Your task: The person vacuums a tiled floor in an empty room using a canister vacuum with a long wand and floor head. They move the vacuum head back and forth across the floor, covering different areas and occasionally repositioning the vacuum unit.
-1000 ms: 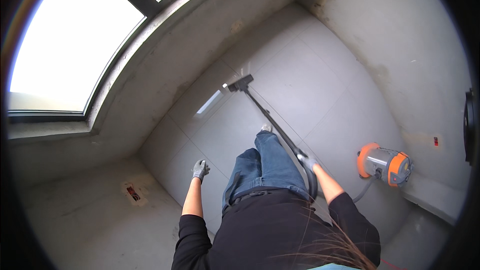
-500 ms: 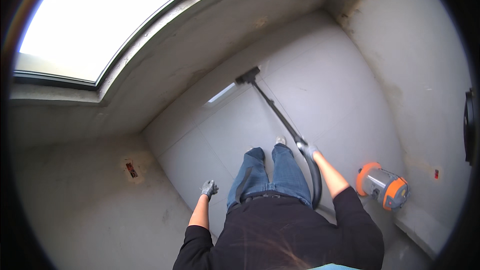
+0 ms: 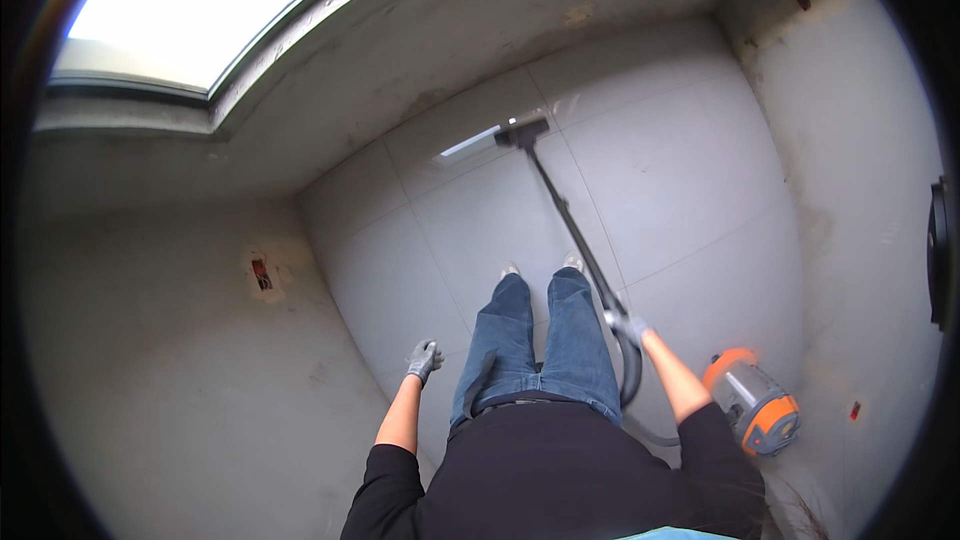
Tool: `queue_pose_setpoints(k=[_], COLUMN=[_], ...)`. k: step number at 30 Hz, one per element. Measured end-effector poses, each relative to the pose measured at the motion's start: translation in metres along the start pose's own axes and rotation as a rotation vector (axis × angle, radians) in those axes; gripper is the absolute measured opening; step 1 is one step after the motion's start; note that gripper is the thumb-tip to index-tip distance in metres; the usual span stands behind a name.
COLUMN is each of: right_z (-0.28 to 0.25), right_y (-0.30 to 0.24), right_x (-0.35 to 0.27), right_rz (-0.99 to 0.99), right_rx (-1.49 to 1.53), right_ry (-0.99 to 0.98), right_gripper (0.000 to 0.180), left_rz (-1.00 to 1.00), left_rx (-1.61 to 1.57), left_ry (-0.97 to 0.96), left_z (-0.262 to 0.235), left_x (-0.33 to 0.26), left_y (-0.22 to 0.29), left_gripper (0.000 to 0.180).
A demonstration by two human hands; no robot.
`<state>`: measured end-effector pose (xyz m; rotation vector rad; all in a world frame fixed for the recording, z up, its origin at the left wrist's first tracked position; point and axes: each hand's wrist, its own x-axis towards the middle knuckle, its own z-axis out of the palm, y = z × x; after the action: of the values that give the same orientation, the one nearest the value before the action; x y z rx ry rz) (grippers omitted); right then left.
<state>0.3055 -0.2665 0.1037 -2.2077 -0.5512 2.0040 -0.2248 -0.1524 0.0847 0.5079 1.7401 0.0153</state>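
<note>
My right hand [image 3: 627, 326], in a pale grey work glove, is closed round the upper end of a black vacuum cleaner wand [image 3: 575, 230]. The wand slants away from me to a wide black floor head [image 3: 522, 133], which rests on the tiles near the far wall. From the grip a black ridged hose [image 3: 631, 370] bends down beside my right leg. My left hand [image 3: 425, 361], in a grey glove, hangs left of my legs with its fingers curled and nothing visible in them.
An orange, grey and silver canister vacuum [image 3: 752, 405] stands on the floor at my right, near the right wall. Large grey tiles [image 3: 470, 230] cover the floor. Bare plaster walls [image 3: 200, 340] surround it, with an open socket box [image 3: 262, 275] at left and a bright window [image 3: 210, 10] above.
My view has shifted, so the room appears turned slightly. The floor head has moved to the right along the tiles. My right hand keeps its grip on the wand.
</note>
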Motion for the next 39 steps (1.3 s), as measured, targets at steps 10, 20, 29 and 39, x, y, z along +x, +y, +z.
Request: queue_pose_setpoints(k=[10,20,29,39], right_z=[0.045,0.056,0.031,-0.104], right_y=[0.063,-0.127,0.084,-0.055], right_x=[-0.115,0.176,-0.047,-0.074], right_rz=[0.096,-0.1,0.09,0.125], right_rx=[0.198,-0.04,-0.375,-1.072], right_ry=[0.028,0.203,0.249,0.183], right_gripper=[0.073,0.071,0.065,0.078], left_rz=[-0.2,0.189,-0.231,-0.217], left_rx=[-0.001,-0.163,-0.307,-0.267], left_ry=[-0.075,-0.047,0.192,0.071], left_z=[-0.007,-0.029,-0.037,-0.006], left_x=[0.011,0.002,0.017,0.013], left_y=[-0.103,0.002,-0.148,-0.168], left_gripper=[0.034,0.039,0.027,0.03])
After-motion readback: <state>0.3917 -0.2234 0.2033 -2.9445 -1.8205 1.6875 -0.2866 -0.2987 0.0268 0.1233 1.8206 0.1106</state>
